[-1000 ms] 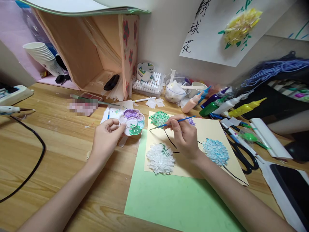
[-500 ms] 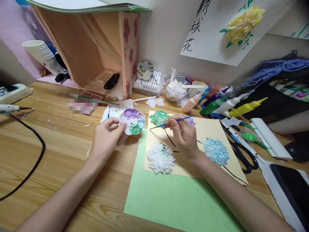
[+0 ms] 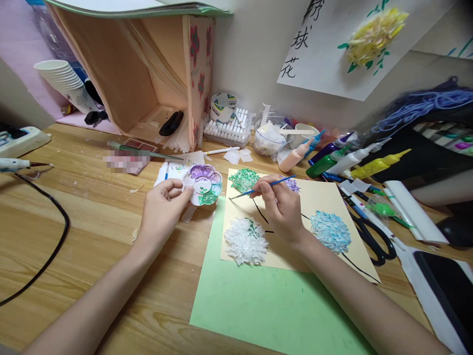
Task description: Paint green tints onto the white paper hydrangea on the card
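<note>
Between thumb and fingers, my left hand [image 3: 166,204] grips a flower-shaped paint palette [image 3: 201,186] with purple, blue and green paint in its wells. My right hand [image 3: 279,204] is closed round a thin blue paintbrush [image 3: 251,191], whose dark tip points left over the cream paper [image 3: 288,251]. On that paper sit fluffy flowers: a green one [image 3: 244,181], a blue one [image 3: 330,231], a white one [image 3: 246,240] with some green strokes, and a purple one [image 3: 290,184] partly behind my right hand. Black stem lines run between them. Green paper [image 3: 258,305] lies underneath.
Glue or paint bottles [image 3: 328,162] stand behind the paper. Black-handled scissors [image 3: 375,236] and a phone [image 3: 443,286] lie at right. An open cardboard box [image 3: 199,84] stands at the back left. A black cable [image 3: 61,212] curves across the table's left side.
Almost nothing differs. The view has shifted very slightly, and both hands keep their hold on the palette and the paintbrush.
</note>
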A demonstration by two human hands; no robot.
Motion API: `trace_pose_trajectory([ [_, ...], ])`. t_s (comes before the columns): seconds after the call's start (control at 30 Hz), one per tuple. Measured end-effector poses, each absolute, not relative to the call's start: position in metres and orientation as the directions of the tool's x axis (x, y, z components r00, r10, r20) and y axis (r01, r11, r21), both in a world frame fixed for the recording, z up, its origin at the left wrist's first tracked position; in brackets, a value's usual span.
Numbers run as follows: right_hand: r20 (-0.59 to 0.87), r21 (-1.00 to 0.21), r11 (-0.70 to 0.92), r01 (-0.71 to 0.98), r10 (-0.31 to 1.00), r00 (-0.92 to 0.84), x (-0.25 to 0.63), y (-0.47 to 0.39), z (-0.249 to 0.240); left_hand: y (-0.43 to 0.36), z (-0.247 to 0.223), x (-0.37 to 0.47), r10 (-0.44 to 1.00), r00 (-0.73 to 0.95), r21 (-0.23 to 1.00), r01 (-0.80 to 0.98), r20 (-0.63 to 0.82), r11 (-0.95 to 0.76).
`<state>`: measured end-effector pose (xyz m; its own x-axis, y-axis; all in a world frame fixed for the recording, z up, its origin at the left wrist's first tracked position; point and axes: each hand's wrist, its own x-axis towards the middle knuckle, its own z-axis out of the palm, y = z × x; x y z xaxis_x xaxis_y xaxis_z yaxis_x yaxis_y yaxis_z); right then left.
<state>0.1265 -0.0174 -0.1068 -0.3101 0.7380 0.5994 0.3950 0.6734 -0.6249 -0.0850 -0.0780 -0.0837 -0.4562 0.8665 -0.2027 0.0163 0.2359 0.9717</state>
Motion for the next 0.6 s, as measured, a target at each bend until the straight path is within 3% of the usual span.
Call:
trace_pose_trajectory([
  [0.6,0.633,-0.595,0.691,0.41,0.718,-0.291,0.1301,-0.0171,-0.1067,-0.0786,-0.0839,-0.0851,0.868,-0.454,0.969,0.035,-0.203,0.244],
])
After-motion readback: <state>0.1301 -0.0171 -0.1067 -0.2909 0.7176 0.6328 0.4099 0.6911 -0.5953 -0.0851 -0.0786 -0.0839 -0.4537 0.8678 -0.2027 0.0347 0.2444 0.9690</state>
